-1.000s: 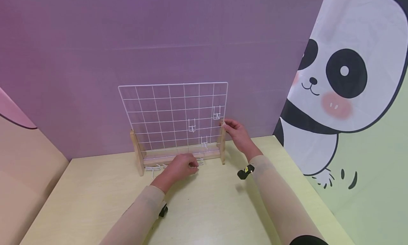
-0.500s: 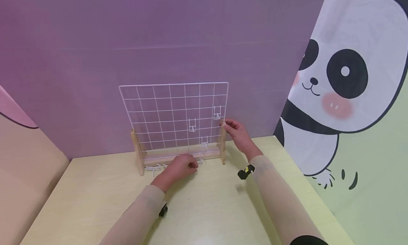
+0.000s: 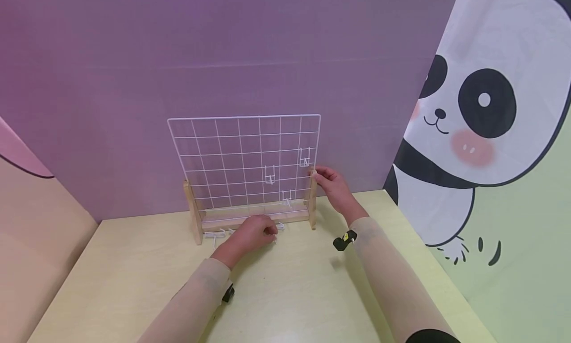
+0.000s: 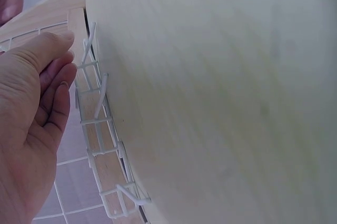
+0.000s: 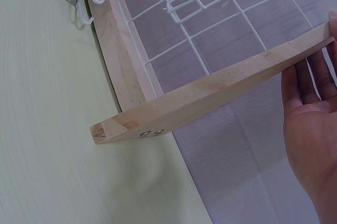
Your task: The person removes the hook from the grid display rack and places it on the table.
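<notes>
A white wire grid panel (image 3: 243, 117) stands in a wooden stand (image 3: 193, 211) against the purple wall. My right hand (image 3: 336, 189) holds the top of the right wooden upright (image 5: 210, 84), with the fingers reaching behind it. My left hand (image 3: 252, 232) is at the stand's front foot, fingers bent and thumb near the index fingertip. Several loose white wire hooks (image 4: 102, 95) lie along that foot, right beside the left fingertips. Whether the fingers pinch one is unclear. Three hooks hang on the grid: an upper right one (image 3: 305, 161), a middle one (image 3: 269, 177) and a lower one (image 3: 287, 200).
A pale wooden table (image 3: 285, 293) carries the stand near its back edge. Behind rises the purple wall (image 3: 245, 45). On the right, a wall with a panda picture (image 3: 482, 100) borders the table, and a beige wall (image 3: 40, 239) borders it on the left.
</notes>
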A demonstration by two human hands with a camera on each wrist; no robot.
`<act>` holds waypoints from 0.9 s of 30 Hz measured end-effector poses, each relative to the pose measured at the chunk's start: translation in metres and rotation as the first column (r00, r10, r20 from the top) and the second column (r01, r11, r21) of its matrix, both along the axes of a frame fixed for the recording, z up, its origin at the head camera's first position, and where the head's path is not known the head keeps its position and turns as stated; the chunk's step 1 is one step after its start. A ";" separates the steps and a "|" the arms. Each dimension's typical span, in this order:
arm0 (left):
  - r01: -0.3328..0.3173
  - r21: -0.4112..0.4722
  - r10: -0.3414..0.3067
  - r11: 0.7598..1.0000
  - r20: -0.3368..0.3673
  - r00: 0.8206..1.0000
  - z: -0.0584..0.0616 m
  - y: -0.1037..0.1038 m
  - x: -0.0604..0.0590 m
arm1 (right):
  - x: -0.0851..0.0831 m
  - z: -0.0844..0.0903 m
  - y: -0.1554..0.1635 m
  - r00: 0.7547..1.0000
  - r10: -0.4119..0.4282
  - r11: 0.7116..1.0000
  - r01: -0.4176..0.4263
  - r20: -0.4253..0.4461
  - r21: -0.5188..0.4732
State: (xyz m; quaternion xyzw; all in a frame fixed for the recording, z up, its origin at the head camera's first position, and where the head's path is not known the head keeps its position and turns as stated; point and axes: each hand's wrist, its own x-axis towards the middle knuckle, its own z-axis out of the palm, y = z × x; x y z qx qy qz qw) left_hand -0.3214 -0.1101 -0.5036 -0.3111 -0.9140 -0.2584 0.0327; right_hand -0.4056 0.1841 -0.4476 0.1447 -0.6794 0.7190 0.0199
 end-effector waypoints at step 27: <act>-0.226 0.256 0.243 0.940 -0.036 0.969 0.021 -0.002 0.001 | 0.002 0.001 -0.002 1.000 -0.006 1.000 0.006 -0.017 0.007</act>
